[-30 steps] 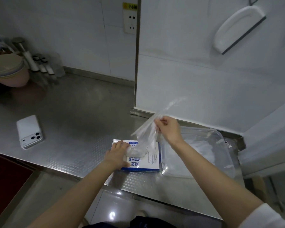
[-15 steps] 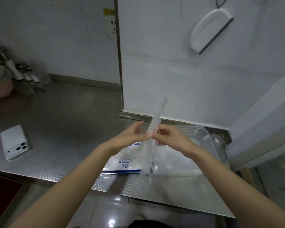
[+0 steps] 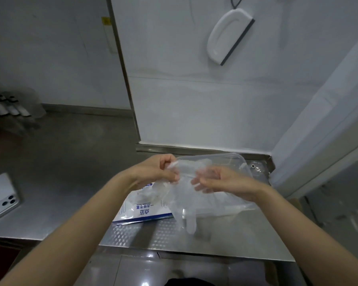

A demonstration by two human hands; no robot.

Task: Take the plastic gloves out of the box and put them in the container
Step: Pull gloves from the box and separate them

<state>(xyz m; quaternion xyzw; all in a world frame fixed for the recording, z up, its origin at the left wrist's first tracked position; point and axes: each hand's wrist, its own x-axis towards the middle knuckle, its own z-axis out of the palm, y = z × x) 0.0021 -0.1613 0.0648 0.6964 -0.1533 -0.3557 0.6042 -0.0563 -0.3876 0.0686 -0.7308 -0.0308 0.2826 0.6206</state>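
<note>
On the right end of the steel counter (image 3: 70, 162), a clear plastic container (image 3: 239, 157) sits near the far wall. Its contents cannot be made out through the film in front of it. Just left of it lies the blue-and-white glove box (image 3: 142, 212), with crumpled film bulging from its top. Above both, a plastic glove (image 3: 181, 198) hangs between the hands. The left hand (image 3: 155, 170) has its fingers (image 3: 171, 176) curled tight, pinching the glove's upper edge. The right hand (image 3: 223, 182) has half-bent fingers (image 3: 197, 183) behind the film, touching it; any grip is unclear. A phone (image 3: 2, 198) lies far left.
</note>
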